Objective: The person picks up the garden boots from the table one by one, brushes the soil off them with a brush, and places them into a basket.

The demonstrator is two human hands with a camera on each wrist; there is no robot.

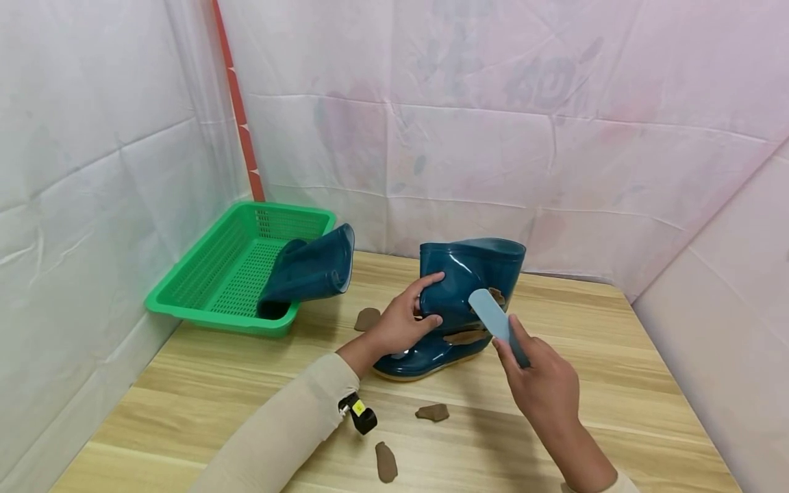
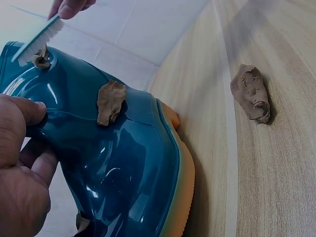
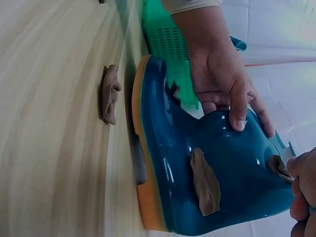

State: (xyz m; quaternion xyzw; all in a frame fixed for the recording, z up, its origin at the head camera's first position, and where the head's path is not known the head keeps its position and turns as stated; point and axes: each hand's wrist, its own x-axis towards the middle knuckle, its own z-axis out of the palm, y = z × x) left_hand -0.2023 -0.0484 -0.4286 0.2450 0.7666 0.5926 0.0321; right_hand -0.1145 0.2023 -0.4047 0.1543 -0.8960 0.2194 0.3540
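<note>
A glossy teal rubber boot (image 1: 459, 301) (image 2: 123, 163) (image 3: 222, 182) stands upright on the wooden table (image 1: 246, 404). My left hand (image 1: 403, 318) (image 2: 22, 168) (image 3: 222, 84) grips its ankle from the left. My right hand (image 1: 542, 383) holds a light blue brush (image 1: 496, 325) (image 2: 37, 42) against the boot's shaft, at a small brown mud clump (image 2: 42, 61) (image 3: 279, 168). A larger mud patch (image 1: 465, 337) (image 2: 109, 101) (image 3: 205, 182) sticks to the boot's side.
A second teal boot (image 1: 311, 270) lies tipped in a green plastic basket (image 1: 216, 274) at the back left. Loose mud pieces lie on the table: one (image 1: 367, 318) behind the left hand, two (image 1: 433, 412) (image 1: 386, 462) near the front. White sheets wall the table.
</note>
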